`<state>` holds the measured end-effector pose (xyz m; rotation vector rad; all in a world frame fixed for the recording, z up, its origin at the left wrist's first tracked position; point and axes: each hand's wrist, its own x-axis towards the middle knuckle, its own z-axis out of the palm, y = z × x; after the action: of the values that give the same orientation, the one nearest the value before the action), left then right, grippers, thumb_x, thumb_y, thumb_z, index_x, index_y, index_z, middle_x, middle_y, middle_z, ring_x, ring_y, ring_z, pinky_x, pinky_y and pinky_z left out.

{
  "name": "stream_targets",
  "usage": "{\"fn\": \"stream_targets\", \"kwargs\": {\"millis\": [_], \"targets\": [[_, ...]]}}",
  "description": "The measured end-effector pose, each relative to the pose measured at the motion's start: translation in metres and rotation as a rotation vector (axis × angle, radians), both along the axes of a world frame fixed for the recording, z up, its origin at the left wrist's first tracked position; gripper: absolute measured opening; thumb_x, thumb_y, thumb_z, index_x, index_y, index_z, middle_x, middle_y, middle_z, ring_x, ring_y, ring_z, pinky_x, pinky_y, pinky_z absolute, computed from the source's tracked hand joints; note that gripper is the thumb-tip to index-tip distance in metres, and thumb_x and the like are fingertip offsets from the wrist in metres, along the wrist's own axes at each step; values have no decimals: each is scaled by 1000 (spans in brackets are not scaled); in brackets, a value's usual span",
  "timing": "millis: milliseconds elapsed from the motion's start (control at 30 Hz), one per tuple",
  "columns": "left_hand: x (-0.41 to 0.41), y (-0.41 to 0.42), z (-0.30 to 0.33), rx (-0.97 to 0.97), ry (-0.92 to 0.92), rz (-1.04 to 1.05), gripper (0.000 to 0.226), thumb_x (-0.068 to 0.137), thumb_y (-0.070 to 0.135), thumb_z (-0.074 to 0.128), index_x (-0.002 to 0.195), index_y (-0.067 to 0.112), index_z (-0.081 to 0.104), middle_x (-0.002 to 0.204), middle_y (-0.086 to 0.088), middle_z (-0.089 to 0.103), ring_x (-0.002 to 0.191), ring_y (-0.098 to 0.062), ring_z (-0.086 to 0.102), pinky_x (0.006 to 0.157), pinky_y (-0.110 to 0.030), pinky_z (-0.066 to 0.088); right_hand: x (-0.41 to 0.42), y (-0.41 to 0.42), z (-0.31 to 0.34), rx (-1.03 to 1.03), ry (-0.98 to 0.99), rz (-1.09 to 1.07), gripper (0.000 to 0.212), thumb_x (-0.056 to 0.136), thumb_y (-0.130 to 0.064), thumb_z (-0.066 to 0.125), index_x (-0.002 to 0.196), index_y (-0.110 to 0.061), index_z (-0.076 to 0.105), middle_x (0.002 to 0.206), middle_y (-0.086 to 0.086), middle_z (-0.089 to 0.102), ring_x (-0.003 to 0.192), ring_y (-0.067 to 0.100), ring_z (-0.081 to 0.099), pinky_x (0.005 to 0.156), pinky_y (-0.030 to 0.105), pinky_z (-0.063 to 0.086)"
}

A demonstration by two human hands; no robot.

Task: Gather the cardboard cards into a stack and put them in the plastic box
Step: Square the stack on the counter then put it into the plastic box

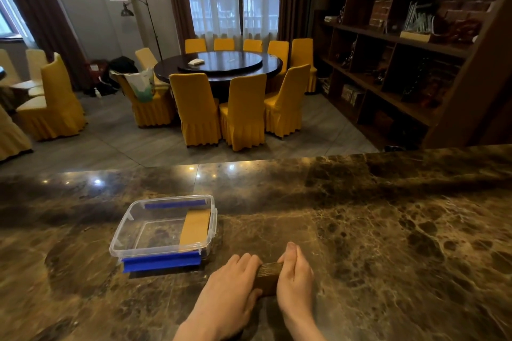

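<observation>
You've got a stack of cards (pixel 268 277) pressed between both hands on the table (pixel 388 216), near edge, just right of centre. Left hand (pixel 231 284) lies flat-ish against the stack's left side w/ fingers over the top edge; right hand (pixel 294 271) is cupped on the right side, thumb up at the far end. So both grips are clenched on the stack, squaring it up by the look of it. The stack sits on the table, not lifted, as far as I can tell.

The plastic box (pixel 122 241) is open, just left and a bit farther than your hands, near but not touching them. Its blue-trimmed lid (pixel 162 262) seems to be tucked under the box, sticking out at the near side. Inside, along the right wall, one batch of cards (pixel 195 227) is already in, lying flat; rest of the box floor is bare.

Progress, my read: approx. halfway or better. One batch boxed, 2nd batch gathered in hand. No loose cards visible elsewhere on the table. Left to do: finish aligning, lift, carry left and far, drop in beside the 1st batch.
</observation>
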<state>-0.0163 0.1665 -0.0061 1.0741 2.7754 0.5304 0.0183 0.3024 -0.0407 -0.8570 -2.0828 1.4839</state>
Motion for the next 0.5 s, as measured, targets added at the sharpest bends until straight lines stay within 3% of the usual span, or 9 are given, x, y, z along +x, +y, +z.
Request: {"fn": "stream_targets", "kwargs": {"millis": [100,200,300,367,433,500], "targets": [[4,-3,-1,65,-58,86,36,90,43,59,122,40,42,123,18,54,109,-3,51,94,-26,48,4,7,7,-79,61,44,48,97,-51,30,72,-22,61,72,-3,68,72,8,63,67,33,47],[9,-7,-2,249,-162,254,32,88,44,63,114,42,43,114,21,58,105,0,55,90,-27,47,5,20,13,-253,163,103,44,86,-58,45,89,-22,69,85,1,76,81,11,71,75,30,56],[9,-5,6,490,-371,405,27,90,37,68,108,39,48,105,15,65,96,-1,62,86,-29,50,6,26,22,-389,206,252,38,80,-55,68,107,-28,71,99,4,78,92,17,75,80,37,61],[5,-2,11,624,-478,470,26,91,35,69,109,37,51,104,11,68,91,-2,66,81,-26,52,6,24,29,-415,193,359,42,75,-46,81,113,-30,70,102,3,79,95,19,76,78,34,63],[2,0,15,730,-576,521,26,90,37,71,110,36,54,106,8,70,90,1,68,80,-25,53,3,20,37,-364,182,425,42,77,-29,84,116,-29,69,103,-3,79,96,18,76,79,33,64],[0,-1,18,832,-666,556,34,85,39,74,113,33,58,110,1,72,97,-7,71,90,-38,57,-1,15,44,-290,177,453,42,80,-17,84,117,-30,68,102,-7,79,96,16,76,83,32,63]]}}
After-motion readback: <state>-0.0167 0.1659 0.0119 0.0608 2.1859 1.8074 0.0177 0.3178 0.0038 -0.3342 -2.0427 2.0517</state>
